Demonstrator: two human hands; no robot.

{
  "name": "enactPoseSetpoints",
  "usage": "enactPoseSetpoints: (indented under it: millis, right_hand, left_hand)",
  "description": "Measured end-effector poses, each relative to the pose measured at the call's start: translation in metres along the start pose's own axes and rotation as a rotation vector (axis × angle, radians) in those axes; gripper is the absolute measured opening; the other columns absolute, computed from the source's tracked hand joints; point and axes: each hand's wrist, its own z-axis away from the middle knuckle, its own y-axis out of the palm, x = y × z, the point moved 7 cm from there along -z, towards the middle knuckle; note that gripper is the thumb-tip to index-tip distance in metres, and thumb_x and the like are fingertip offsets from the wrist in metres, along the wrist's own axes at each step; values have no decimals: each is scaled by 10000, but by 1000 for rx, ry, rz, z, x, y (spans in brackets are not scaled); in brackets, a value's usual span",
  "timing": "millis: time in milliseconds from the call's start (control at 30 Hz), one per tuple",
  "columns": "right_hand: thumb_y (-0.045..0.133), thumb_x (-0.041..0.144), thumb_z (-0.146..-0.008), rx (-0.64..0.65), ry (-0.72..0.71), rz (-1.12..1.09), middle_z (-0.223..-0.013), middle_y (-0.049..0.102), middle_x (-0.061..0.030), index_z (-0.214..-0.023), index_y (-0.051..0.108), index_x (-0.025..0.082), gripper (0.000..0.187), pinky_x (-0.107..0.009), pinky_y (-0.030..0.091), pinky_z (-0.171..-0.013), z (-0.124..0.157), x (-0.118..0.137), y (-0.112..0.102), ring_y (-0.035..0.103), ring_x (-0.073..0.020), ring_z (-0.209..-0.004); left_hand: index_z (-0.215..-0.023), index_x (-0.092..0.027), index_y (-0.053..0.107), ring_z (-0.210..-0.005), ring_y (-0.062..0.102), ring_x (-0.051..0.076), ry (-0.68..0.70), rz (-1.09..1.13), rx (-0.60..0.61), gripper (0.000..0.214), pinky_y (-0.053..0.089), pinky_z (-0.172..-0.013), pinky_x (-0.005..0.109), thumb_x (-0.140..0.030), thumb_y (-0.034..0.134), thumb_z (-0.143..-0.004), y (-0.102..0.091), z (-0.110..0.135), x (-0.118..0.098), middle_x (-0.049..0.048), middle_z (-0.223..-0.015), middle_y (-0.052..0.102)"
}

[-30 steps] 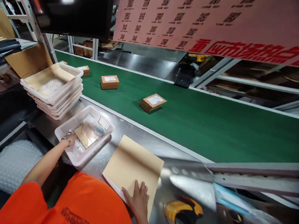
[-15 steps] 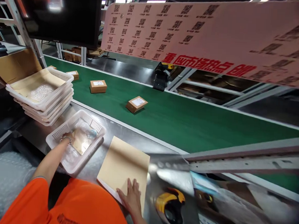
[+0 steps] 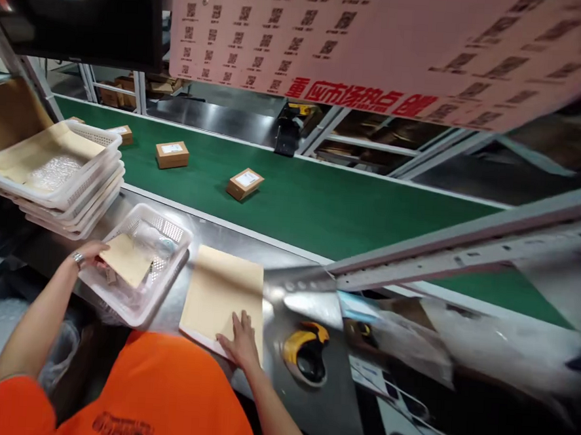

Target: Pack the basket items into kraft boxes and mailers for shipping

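Note:
My left hand point(image 3: 90, 255) is closed on a small tan card or flat packet point(image 3: 126, 260), lifted over the near rim of a white plastic basket point(image 3: 162, 282) that holds clear plastic wrapping. A ring shows on that hand. My right hand point(image 3: 240, 340) lies flat with fingers spread on the near end of a stack of tan envelopes point(image 3: 221, 292) on the steel counter point(image 3: 286, 289).
A stack of white baskets point(image 3: 63, 194) with padded envelopes stands at the left. Behind the counter runs a green conveyor belt point(image 3: 350, 211) carrying small cardboard boxes point(image 3: 244, 183). A yellow and black scanner point(image 3: 306, 350) rests right of the envelopes. A pink board of codes hangs overhead.
My left hand has drawn the tan card up and toward the basket's near rim. The view has swung right. My right hand stays flat on the envelopes.

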Motion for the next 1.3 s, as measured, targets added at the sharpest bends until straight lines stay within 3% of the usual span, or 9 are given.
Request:
enactPoseSetpoints:
  millis: [267, 400, 500, 633, 733, 800, 1033, 1133, 1300]
  right_hand:
    - [845, 289, -675, -82, -12, -422, -1802, 332, -217, -1435, 668, 155, 791, -554, 132, -1374, -20, 42, -42, 155, -427, -1717]
    - [897, 403, -688, -131, 55, -863, -1652, 551, -190, -1245, 738, 174, 623, -570, 294, -1335, -6, 69, -50, 400, -412, -1615]
    - [901, 608, -734, 35, -13, -1042, -1402, 754, -155, -1208, 765, 205, 636, -587, 477, -1216, 19, 110, -50, 679, -358, -1351]
    - [880, 696, -789, 364, -142, -1544, -1421, 763, -128, -1305, 748, 253, 693, -523, 618, -1057, 56, 165, -56, 736, -328, -1273]
    - [913, 569, -790, 45, 39, -1809, -1206, 835, -49, -1191, 745, 265, 530, -418, 664, -957, 61, 137, -65, 782, -263, -1115]
    - [950, 464, -713, -216, 212, -1851, -1028, 842, -4, -1101, 729, 262, 490, -372, 673, -908, 67, 91, -61, 791, -241, -1019]
    - [939, 457, -567, -467, 590, -1675, -1026, 845, -98, -1129, 713, 236, 645, -507, 679, -890, 146, -62, -22, 812, -367, -1029]
    - [944, 550, -559, -431, 638, -1625, -1089, 847, -157, -1212, 723, 216, 766, -572, 666, -929, 184, -83, -13, 810, -420, -1085]
    - [879, 600, -664, -388, 619, -1552, -1147, 851, -174, -1250, 746, 223, 709, -576, 658, -943, 214, -78, -14, 802, -420, -1148]
  left_hand:
    - [-801, -250, 484, -587, 663, 188, 73, 8, -124, 334, 558, -522, 276, -412, 771, -747, -49, 73, 28, -42, -609, 640]
    - [-792, -254, 473, -613, 654, 180, 199, 158, -230, 461, 589, -541, 299, -553, 809, -692, -43, 106, 29, -52, -644, 631]
    - [-898, -253, 506, -732, 708, 192, 359, 252, -271, 506, 636, -637, 328, -657, 764, -736, 15, 113, 23, -33, -798, 695]
    - [-1135, -242, 558, -1011, 773, 252, 516, 45, -61, 315, 658, -889, 403, -509, 590, -971, 178, 100, 15, 77, -1056, 786]
    - [-1391, -241, 565, -1148, 759, 265, 597, -231, 228, 379, 639, -985, 428, -352, 519, -1032, 300, 83, 20, 120, -1227, 790]
    - [-1408, -244, 607, -1224, 738, 280, 679, -443, 403, 401, 617, -1052, 449, -337, 530, -1026, 353, 70, 28, 133, -1298, 779]
    - [-1655, -150, 481, -1693, 193, 497, 909, -1277, 491, 845, 206, -1349, 701, -349, 685, -858, 398, 18, 49, 245, -1808, 304]
    - [-1694, -102, 404, -1670, 133, 589, 855, -1456, 413, 1019, 211, -1327, 722, -308, 775, -768, 412, 4, 48, 297, -1822, 196]
    - [-1571, -100, 553, -1518, 384, 631, 877, -1394, 307, 688, 438, -1132, 740, -354, 662, -941, 441, -1, 20, 345, -1615, 457]
